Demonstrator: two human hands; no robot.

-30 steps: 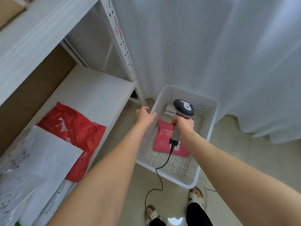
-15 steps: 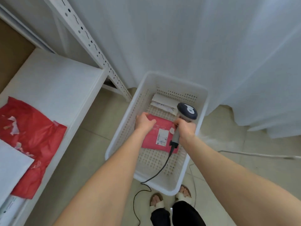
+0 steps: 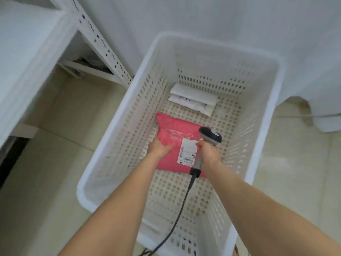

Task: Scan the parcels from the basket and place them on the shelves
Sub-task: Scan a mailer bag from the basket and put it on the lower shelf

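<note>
My right hand [image 3: 208, 153] is wrapped tight round the grey handle of the scanner [image 3: 210, 136], whose dark head hangs over the pink parcel's right edge, just beside its white label [image 3: 187, 152]. The scanner's cable [image 3: 181, 207] runs from the handle back over the near end of the basket [image 3: 118, 124].

My left hand [image 3: 159, 147] lies on the left edge of the pink parcel [image 3: 176, 129], thumb on top and fingers bent over the edge; I cannot tell whether they close underneath it. The pink parcel lies flat on the basket's bottom, about midway between the near and far walls, label up.

A folded white parcel [image 3: 193, 98] lies by the basket's far wall, apart from the pink one.

The basket stands on the tiled floor [image 3: 55, 163] in front of a white curtain [image 3: 203, 15], its far left corner near the perforated post [image 3: 103, 45] of the white shelf [image 3: 27, 43].
</note>
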